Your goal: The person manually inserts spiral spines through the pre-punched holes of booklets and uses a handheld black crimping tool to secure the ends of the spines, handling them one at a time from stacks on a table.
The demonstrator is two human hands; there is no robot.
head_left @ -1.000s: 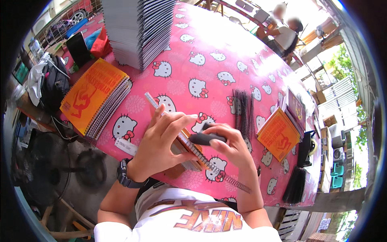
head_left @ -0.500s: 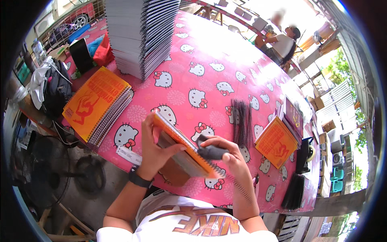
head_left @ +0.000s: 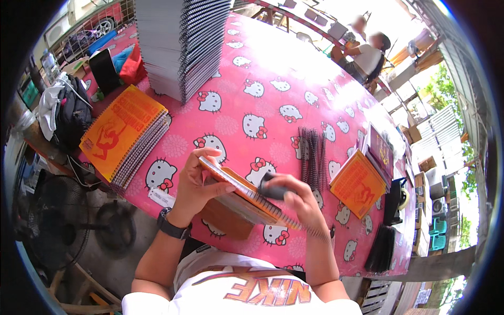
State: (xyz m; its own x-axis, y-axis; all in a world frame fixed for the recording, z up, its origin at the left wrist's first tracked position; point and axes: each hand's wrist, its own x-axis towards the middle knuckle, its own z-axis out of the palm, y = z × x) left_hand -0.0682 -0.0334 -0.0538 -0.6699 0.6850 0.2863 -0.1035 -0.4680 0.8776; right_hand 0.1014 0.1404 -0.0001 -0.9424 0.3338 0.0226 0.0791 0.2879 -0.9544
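My left hand [head_left: 193,185] grips an orange-covered notebook [head_left: 251,197] by its far left end, thumb on the near face. The notebook is tilted over the table, its spine edge up. A dark wire or plastic coil [head_left: 311,230] runs along the spine and sticks out past the lower right end, beside my right wrist. My right hand [head_left: 300,198], slightly blurred, is closed around a dark grey rounded thing [head_left: 272,190] at the spine; its kind is unclear. Under the notebook a brown flat piece [head_left: 231,223] lies on the pink patterned tablecloth [head_left: 273,139].
Orange spiral notebooks [head_left: 123,134] are stacked at left, behind them a tall stack of coil-bound books [head_left: 178,50]. Loose black coils [head_left: 312,157] lie right of centre. More orange books [head_left: 358,185], a tape dispenser [head_left: 397,202] and black coils [head_left: 381,249] are at right. A fan [head_left: 58,223] stands left.
The coil's loose end has swung up, more in line with the spine. The notebook and my left hand have shifted slightly left. My right hand stays at the spine with the dark grey thing.
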